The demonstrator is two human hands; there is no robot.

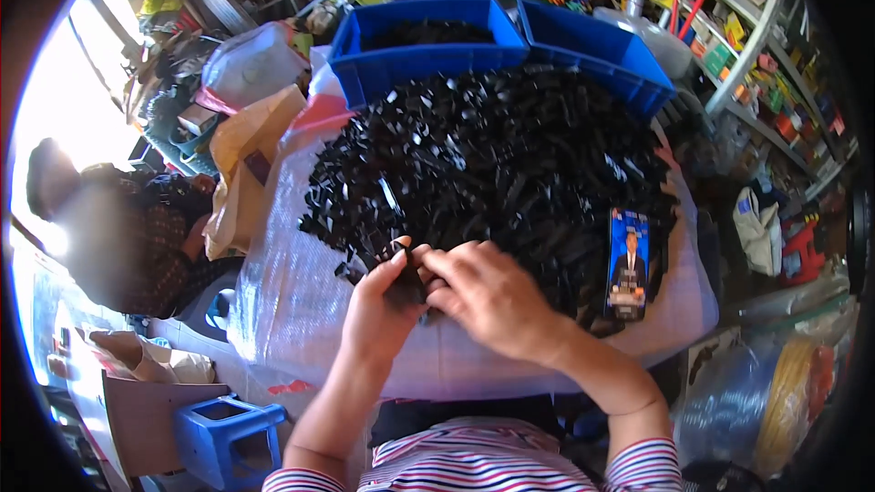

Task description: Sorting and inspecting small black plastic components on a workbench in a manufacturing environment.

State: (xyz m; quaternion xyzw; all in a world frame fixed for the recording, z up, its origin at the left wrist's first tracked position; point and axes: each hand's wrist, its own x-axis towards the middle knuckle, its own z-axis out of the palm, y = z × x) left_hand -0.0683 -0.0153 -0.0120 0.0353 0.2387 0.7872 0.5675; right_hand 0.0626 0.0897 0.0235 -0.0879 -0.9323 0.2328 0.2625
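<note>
A wide heap of small black plastic-looking pieces (492, 164) covers most of the table in front of me. At its near edge my left hand (378, 305) is closed around a small black piece (407, 275), thumb upward. My right hand (492, 296) meets it from the right, thumb and fingers pinched together at the same spot. The fingers partly hide the piece, so its exact kind does not show, and the right hand is slightly blurred.
Two blue plastic bins (428, 64) (592, 50) stand behind the heap, the left one holding black pieces. A phone (629, 264) showing a video lies at the heap's right. White woven sheeting (273, 301) covers the table. A person (137, 228) sits at left, near a blue stool (228, 437).
</note>
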